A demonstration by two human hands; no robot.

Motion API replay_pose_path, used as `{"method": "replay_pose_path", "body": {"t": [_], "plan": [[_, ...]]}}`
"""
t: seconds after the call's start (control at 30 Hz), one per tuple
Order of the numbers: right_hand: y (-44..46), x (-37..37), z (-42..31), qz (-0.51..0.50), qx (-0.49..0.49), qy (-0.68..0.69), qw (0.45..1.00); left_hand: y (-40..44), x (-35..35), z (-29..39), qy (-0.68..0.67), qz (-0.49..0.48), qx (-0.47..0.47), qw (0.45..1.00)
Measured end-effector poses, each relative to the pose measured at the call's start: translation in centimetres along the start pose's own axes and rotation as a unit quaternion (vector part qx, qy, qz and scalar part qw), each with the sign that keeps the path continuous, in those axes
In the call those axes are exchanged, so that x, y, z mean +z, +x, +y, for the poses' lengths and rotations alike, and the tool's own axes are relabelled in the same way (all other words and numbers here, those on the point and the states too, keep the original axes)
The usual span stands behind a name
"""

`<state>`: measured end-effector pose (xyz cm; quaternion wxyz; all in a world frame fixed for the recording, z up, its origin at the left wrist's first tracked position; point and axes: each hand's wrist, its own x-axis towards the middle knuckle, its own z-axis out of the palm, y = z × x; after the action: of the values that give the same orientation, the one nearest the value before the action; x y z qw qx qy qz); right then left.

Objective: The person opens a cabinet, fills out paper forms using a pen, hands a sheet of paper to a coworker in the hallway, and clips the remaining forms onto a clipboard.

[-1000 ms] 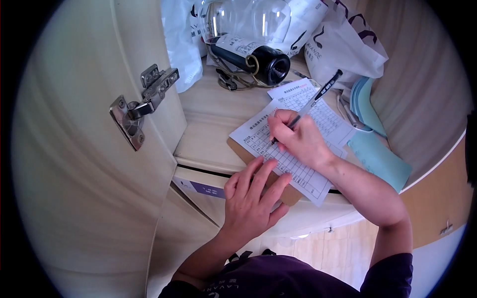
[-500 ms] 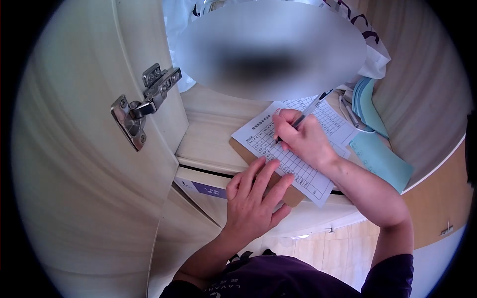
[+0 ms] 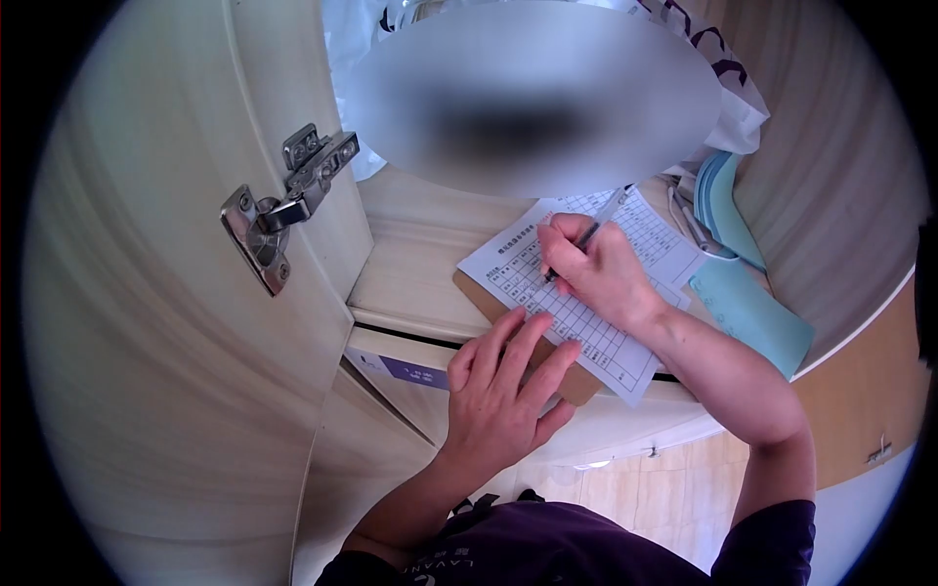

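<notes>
My right hand is closed around a pen, its tip against a printed form with a table grid. Beneath the form lies a brown clipboard or backing board, mostly covered. My left hand rests with fingers spread on the lower left edge of the form and board. Another gridded sheet shows past the right hand, partly hidden by it.
Teal paper lies to the right, with more curved teal sheets and a white cord behind. A cabinet door with a metal hinge stands at left. White bags sit at the back. A blurred oval hides the upper middle.
The pen's upper end has tilted slightly left and the writing fingers have shifted a little. The left hand keeps its place on the paper.
</notes>
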<state>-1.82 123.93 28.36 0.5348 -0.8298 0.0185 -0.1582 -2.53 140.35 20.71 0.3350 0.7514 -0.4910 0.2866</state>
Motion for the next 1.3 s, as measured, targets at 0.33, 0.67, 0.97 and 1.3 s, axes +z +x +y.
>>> {"method": "replay_pose_path", "body": {"t": [0.33,0.67,0.97,1.3], "plan": [[0.1,-0.3,1.8,0.015,-0.119,0.076,0.990,-0.1,0.2,0.0,0.047,-0.007,0.007,0.999],[-2.9,1.7,-2.1,0.020,-0.342,-0.028,0.939,-0.6,0.6,0.1,0.073,0.004,0.012,0.997],[-2.7,0.8,-1.8,0.005,-0.223,-0.004,0.975,-0.2,0.3,0.7,0.069,0.027,0.018,0.997],[-1.2,-0.1,0.2,-0.043,-0.076,0.126,0.988,0.2,0.0,1.0,0.051,-0.010,-0.004,0.999]]}}
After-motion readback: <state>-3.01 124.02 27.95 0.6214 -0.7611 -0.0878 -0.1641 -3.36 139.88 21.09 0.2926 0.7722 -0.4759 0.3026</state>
